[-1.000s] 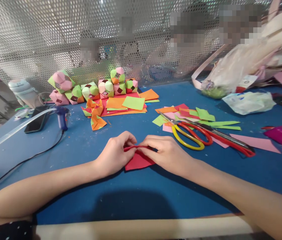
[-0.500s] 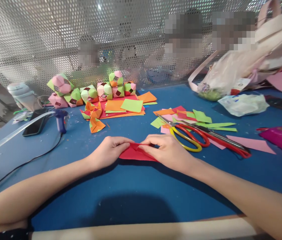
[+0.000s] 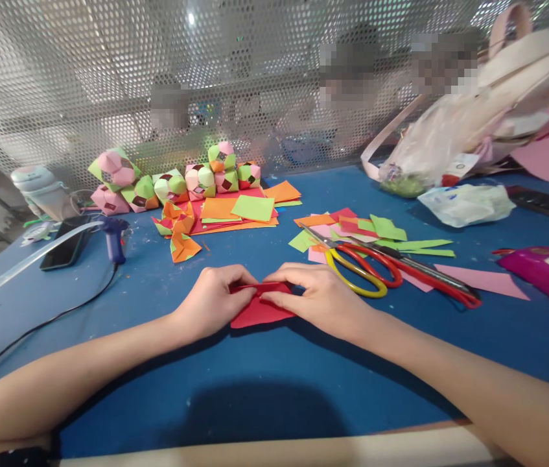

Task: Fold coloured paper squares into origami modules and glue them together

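Note:
A folded piece of red paper [image 3: 263, 312] is pinched between my two hands, just above the blue table [image 3: 235, 363]. My left hand [image 3: 216, 301] grips its left end, thumb on the near face. On the other end, my right hand [image 3: 313, 295] is closed with thumb and fingers around the upper edge. Fingers hide part of the fold. Behind my hands lie square paper sheets [image 3: 255, 207] in green, orange and red. Beside them sit loose folded orange-and-green paper pieces [image 3: 184, 246].
Folded paper balls [image 3: 199, 180] line the back. At left are a glue gun [image 3: 115, 240], a phone [image 3: 64, 243] and a bottle [image 3: 43, 191]. Scissors [image 3: 362, 272] and a red-handled cutter [image 3: 437, 282] rest among paper scraps [image 3: 385, 227]. A backpack [image 3: 531, 65] and plastic bag [image 3: 420, 155] stand right.
The lower flap of the red paper has tilted down toward me and shows more of its face. My hands have drawn slightly closer together. The view has shifted a little.

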Demonstrator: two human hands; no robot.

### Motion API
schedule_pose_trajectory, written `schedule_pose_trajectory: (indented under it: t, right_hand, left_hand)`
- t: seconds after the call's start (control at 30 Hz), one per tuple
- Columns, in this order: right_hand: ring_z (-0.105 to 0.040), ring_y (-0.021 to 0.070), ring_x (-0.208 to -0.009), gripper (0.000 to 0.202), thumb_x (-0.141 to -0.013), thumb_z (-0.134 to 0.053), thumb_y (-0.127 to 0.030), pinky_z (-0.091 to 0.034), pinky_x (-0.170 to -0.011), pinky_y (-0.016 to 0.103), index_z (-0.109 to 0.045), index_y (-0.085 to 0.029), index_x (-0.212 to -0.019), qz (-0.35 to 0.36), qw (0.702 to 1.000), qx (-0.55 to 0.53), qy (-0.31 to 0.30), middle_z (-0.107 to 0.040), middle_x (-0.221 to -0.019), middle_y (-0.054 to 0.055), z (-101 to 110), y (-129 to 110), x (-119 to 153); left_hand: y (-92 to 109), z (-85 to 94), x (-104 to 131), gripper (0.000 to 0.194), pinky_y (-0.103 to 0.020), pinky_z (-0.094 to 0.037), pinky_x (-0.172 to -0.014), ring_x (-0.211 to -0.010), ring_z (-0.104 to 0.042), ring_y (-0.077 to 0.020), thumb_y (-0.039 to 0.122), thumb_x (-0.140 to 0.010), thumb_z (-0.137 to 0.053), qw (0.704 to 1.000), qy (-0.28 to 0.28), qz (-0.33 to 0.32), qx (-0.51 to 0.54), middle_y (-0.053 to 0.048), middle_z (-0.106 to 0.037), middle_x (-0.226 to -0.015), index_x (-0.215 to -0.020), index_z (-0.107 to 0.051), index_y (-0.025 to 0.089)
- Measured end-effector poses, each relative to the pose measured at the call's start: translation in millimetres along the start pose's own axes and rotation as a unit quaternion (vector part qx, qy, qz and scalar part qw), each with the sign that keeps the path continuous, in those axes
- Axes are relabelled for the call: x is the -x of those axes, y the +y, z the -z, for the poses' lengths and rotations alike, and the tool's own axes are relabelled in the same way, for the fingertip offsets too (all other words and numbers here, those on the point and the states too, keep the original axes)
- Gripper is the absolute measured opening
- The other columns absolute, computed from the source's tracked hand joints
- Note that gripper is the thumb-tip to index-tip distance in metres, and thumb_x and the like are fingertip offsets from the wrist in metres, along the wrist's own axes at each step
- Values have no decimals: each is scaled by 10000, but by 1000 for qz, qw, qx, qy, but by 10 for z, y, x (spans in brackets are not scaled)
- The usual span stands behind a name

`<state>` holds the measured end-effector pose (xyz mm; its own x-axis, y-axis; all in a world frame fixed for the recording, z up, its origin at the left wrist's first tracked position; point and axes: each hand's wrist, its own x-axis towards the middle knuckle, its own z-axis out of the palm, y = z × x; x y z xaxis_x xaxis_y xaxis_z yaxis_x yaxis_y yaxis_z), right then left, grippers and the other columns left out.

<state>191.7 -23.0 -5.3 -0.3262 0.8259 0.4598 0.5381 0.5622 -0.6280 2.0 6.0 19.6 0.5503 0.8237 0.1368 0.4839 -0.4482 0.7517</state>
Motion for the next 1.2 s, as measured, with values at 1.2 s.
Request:
schedule_pose_trajectory:
  t: [1.2]
  right_hand:
    - [-575,142,-687,295,-763,-544,-208,-519,-647,293,-487,-181,-1051,-145,975,-118,122,-565,-762,13,-195,-30,-55]
  left_hand:
    - [-157,-189,-42,143,-191,-349,-474,-498,-462,-74,216,-670,-590,969,106,135,180,52,-515,-558,-638,-461,164]
